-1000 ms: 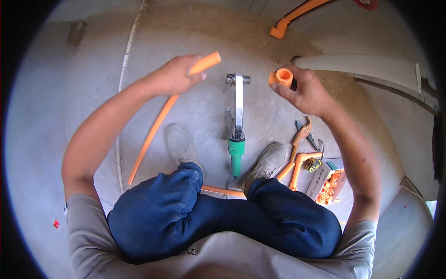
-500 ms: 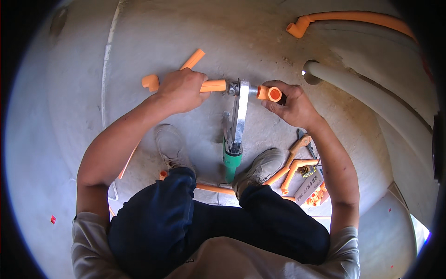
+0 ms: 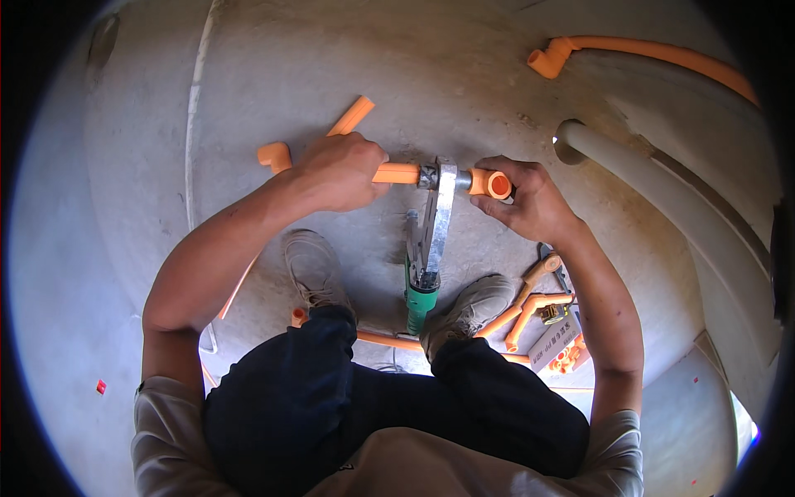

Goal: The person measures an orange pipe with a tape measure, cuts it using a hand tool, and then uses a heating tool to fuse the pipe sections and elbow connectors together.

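Left hand clamped on orange pipe, right hand on orange fitting; grey box bears dark printing.

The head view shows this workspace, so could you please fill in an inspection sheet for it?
Surface: grey, stained floor.
Job's things: straight orange pipe at the dark round socket of a green-handled tool with a flat silver head; short orange fitting at the opposite side. How far either is pushed on cannot be told.
Clutter: angled orange pipe piece, yellow-and-black tape measure, printed grey carton holding orange fittings.
Hands: left hand grips the pipe; right hand grips the short fitting.
Cables: thin dark line low in the middle, perhaps a cable.
Surroundings: thick pale grey pipe and long orange pipe with an elbow end, upper right.
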`<state>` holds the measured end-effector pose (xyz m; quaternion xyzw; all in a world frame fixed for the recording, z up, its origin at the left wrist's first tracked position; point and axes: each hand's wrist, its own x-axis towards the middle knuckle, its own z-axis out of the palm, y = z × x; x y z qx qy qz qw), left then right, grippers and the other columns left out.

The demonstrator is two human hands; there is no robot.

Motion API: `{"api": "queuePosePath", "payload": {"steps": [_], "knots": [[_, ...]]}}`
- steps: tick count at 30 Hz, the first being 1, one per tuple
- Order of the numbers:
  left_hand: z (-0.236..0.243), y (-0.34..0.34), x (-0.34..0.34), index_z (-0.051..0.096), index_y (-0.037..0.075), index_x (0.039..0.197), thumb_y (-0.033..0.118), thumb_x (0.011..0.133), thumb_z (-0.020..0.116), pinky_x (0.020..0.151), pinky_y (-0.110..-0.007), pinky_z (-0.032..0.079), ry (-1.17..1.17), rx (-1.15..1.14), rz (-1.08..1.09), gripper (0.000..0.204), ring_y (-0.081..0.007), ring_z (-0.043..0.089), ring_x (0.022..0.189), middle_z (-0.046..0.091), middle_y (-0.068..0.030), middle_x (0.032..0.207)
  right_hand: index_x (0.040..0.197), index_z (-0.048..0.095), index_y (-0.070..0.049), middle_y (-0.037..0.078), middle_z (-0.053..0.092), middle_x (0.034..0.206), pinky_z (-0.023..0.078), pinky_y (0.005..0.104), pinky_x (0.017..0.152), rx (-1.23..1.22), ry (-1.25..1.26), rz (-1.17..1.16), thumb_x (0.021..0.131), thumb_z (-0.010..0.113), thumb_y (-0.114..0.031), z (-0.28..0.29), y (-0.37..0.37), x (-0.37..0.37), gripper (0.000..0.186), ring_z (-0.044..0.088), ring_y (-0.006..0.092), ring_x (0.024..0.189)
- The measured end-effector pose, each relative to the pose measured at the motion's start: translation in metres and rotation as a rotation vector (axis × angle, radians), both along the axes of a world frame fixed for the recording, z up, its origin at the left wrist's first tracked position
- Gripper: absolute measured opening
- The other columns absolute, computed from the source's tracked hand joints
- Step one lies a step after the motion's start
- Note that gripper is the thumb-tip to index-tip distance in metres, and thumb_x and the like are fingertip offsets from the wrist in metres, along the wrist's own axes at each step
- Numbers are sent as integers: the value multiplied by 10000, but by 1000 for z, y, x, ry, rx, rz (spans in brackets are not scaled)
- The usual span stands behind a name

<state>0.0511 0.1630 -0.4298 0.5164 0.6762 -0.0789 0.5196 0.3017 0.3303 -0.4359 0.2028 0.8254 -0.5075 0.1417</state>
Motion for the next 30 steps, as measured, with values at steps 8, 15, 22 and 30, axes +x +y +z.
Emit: {"api": "queuePosePath", "payload": {"steps": [8,15,22,30], "knots": [[8,9,1,743,30,958,274,888,699,791,-453,560,-23,-51,-19,258,-340,717,840,729,-179,878,1169,657,8,171,724,961,563,363,782,-83,-46,-3,829,828,-131,3,2,-1,406,711,299,829],[11,12,8,726,5,926,301,890,684,817,-458,545,13,-68,-4,300,-372,705,842,718,-195,848,1149,662,11,184,721,963,562,367,781,-83,69,-33,826,825,-117,-6,-1,6,384,712,316,832],[11,16,7,743,7,934,301,881,700,775,-455,570,-7,-112,-20,302,-347,720,807,727,-185,840,1130,670,7,216,704,875,554,404,685,-10,135,-39,819,821,-161,-8,-3,8,384,694,367,731],[5,13,6,743,14,956,284,882,691,795,-460,569,-15,-127,-13,284,-350,719,827,731,-188,867,1134,669,12,229,710,921,572,417,721,15,196,-33,820,813,-153,-13,-6,7,383,704,399,789]]}}
